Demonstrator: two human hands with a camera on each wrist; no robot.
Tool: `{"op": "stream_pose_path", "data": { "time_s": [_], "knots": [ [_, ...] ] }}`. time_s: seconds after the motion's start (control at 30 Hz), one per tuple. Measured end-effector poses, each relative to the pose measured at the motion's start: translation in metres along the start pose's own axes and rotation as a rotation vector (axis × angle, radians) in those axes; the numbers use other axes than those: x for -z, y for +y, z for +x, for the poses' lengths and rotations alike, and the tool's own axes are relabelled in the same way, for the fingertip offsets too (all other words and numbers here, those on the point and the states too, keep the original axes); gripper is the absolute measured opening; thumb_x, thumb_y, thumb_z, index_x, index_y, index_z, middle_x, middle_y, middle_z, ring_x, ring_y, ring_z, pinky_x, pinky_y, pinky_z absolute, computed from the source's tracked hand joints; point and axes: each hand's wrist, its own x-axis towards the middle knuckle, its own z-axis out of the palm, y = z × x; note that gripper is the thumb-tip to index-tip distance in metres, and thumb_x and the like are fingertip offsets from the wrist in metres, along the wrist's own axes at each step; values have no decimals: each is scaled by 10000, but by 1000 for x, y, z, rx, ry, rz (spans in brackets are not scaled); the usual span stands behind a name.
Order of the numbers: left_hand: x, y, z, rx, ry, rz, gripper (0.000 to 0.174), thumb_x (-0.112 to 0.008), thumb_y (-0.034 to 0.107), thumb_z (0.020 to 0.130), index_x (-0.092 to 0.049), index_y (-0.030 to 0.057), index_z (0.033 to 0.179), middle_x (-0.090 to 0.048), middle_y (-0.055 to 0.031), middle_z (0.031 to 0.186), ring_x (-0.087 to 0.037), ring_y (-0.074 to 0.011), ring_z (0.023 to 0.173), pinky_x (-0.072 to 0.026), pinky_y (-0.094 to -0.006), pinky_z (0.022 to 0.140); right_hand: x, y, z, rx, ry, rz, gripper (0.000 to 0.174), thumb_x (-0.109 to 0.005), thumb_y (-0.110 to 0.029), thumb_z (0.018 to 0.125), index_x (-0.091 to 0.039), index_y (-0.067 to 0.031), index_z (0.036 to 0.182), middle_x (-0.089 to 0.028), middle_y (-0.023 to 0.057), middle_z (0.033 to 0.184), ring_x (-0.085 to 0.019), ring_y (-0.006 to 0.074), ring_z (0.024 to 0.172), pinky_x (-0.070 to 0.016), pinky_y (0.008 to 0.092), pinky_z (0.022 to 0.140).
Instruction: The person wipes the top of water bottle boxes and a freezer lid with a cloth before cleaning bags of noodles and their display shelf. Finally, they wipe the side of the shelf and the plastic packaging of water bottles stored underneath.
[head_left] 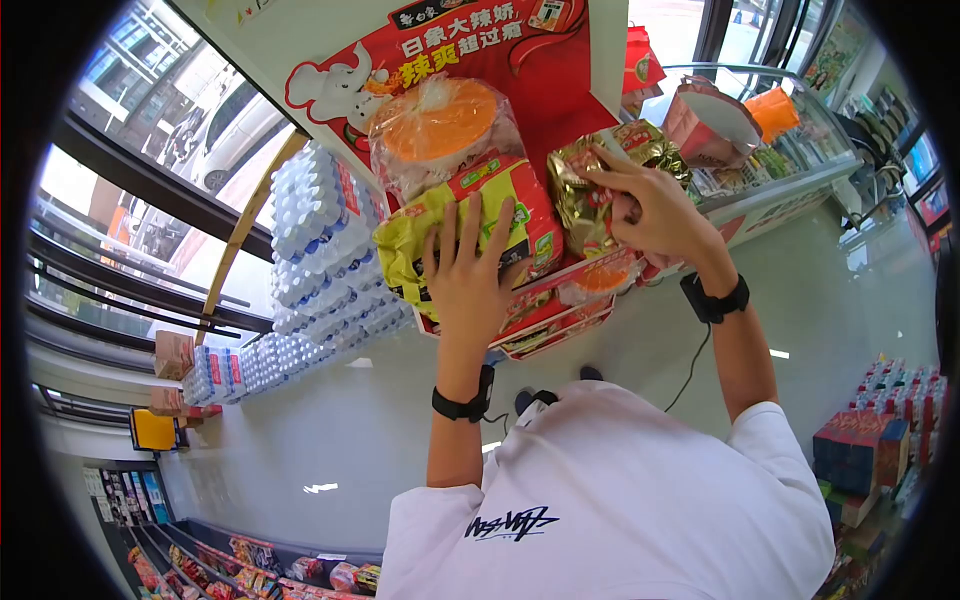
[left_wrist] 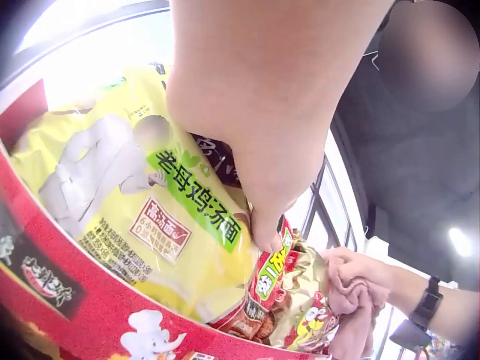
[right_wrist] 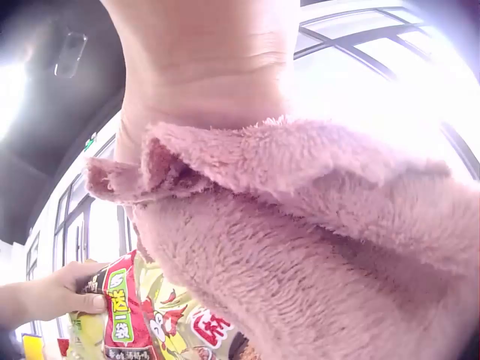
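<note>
My left hand [head_left: 468, 270] lies with spread, fairly straight fingers across the yellow noodle packs [head_left: 405, 245] in a red display stand. In the left wrist view, the front yellow pack [left_wrist: 112, 195] stands behind the stand's red rim [left_wrist: 90, 277]. My right hand [head_left: 660, 210] grips a fluffy pink cloth [right_wrist: 247, 247], bunched under the palm. Its extended fingers touch the gold noodle packs [head_left: 580, 205] to the right of the yellow ones. A red multipack edge [left_wrist: 271, 274] shows between yellow and gold. The cloth hides much of the right hand in the right wrist view.
Behind the packs sits a plastic-wrapped orange-and-white bundle [head_left: 440, 125] against a red poster board [head_left: 450, 50]. Stacked bottled water [head_left: 320, 240] stands to the left by the windows. A glass-topped freezer [head_left: 780, 180] is at the right, with a pink tub [head_left: 710, 125] on it.
</note>
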Motion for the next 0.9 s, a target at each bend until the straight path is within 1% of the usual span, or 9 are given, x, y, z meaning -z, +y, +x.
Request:
{"op": "stream_pose_path", "data": {
  "time_s": [0.07, 0.3, 0.43, 0.5, 0.57, 0.6, 0.67, 0.77, 0.9],
  "knots": [
    [1, 1, 0, -11, -5, -7, 734, -798, 388, 822, -554, 297, 1509, -543, -82, 1537, -490, -361, 1414, -330, -534, 1165, 3, 2, -11, 0, -53, 161, 710, -667, -56, 689, -675, -176, 1388, -517, 150, 1550, -715, 263, 711, -568, 360, 723],
    [4, 10, 0, 1, -37, 0, 749, -808, 388, 815, -552, 283, 1511, -503, -89, 1571, -464, -366, 1435, -301, -546, 1182, -19, -9, -16, -31, 134, -17, 736, -661, -64, 701, -647, -221, 1420, -521, 131, 1551, -695, 253, 663, -568, 373, 696],
    [37, 13, 12, 20, -42, -244, 716, -833, 327, 816, -583, 178, 1470, -540, -122, 1530, -496, -357, 1410, -390, -500, 1133, -15, -29, -36, -124, 185, 184, 773, -622, 11, 720, -610, -218, 1459, -509, 194, 1548, -696, 203, 627, -553, 364, 679],
    [65, 8, 28, 40, -14, -422, 681, -838, 302, 818, -608, 138, 1438, -573, -133, 1496, -524, -355, 1386, -432, -480, 1103, -18, -34, -62, -141, 197, 341, 777, -579, 87, 713, -604, -150, 1453, -510, 224, 1539, -729, 184, 748, -556, 324, 726],
    [99, -2, 45, -25, 80, -409, 582, -836, 258, 827, -654, 86, 1353, -640, -153, 1402, -602, -343, 1296, -494, -437, 1040, -32, -27, -89, 47, 342, 335, 734, -553, 120, 705, -609, -58, 1415, -542, 207, 1518, -732, 184, 913, -549, 269, 785],
    [119, -5, 58, -26, 91, -406, 582, -836, 258, 827, -654, 86, 1353, -640, -153, 1402, -602, -343, 1296, -494, -437, 1040, -40, -27, -105, -97, 314, 549, 693, -549, 113, 711, -615, -30, 1386, -565, 193, 1490, -720, 187, 976, -545, 252, 808],
    [146, -13, 88, 29, -213, -471, 519, -819, 289, 856, -678, 61, 1299, -678, -162, 1328, -654, -340, 1207, -501, -436, 1033, -50, -27, -133, -240, 283, 753, 654, -545, 107, 717, -622, -2, 1358, -589, 178, 1462, -708, 190, 1038, -542, 235, 831],
    [136, -35, 127, -123, -243, -215, 536, -784, 296, 872, -647, 11, 1304, -688, -186, 1294, -654, -359, 1190, -511, -460, 1017, -54, -27, -154, -406, 273, 721, 613, -546, 98, 719, -634, 20, 1320, -632, 143, 1375, -708, 154, 989, -556, 252, 825],
    [94, -73, 185, -118, -334, -181, 646, -792, 347, 881, -586, 20, 1399, -681, -210, 1282, -661, -344, 1186, -511, -423, 1007, -43, -35, -164, -403, 377, 796, 460, -504, 108, 763, -666, 45, 1190, -719, 101, 983, -667, 98, 738, -540, 239, 651]
  ]
}}
